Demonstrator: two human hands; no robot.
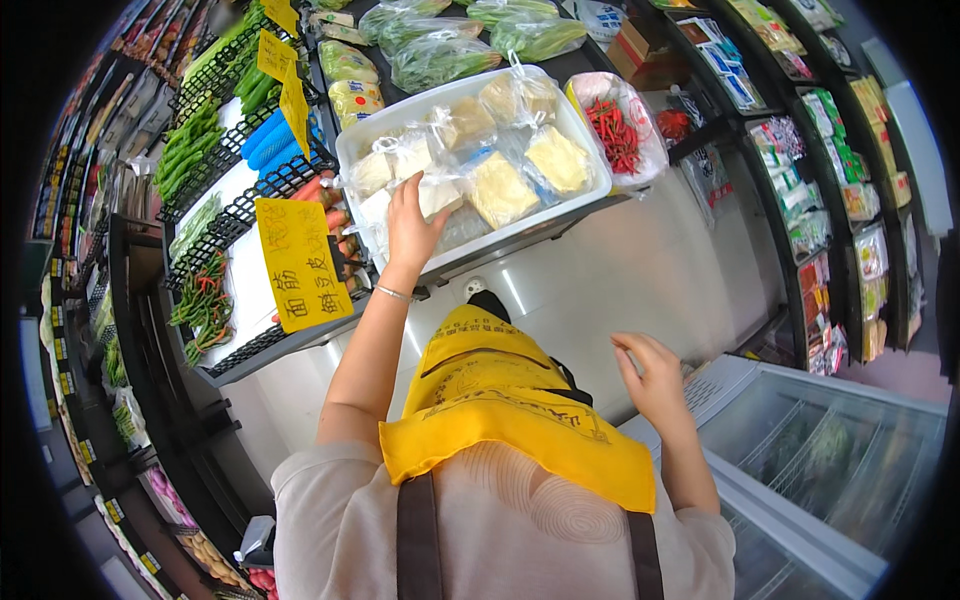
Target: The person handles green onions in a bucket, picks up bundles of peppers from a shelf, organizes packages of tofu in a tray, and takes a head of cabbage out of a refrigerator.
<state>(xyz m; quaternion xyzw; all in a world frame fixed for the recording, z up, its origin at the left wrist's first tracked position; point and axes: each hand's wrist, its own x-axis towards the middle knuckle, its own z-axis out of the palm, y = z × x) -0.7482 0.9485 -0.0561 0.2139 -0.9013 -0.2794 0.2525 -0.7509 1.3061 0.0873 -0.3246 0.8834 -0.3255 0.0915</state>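
My left hand reaches over the front left part of a white plastic tray, its fingers spread against a bagged white block that looks like tofu. Whether the fingers grip it cannot be told. Two pale yellow blocks in clear film, one at the middle front and one at the right, lie beside it. Brownish bagged blocks fill the back of the tray. My right hand hangs in the air over the floor at the right, fingers loosely curled and apart, with nothing in it.
A bag of red chillies adjoins the tray's right side. Bagged leafy greens lie behind. At the left are carrots, a yellow handwritten sign and crates with green peppers. A glass-topped freezer stands at the right rear.
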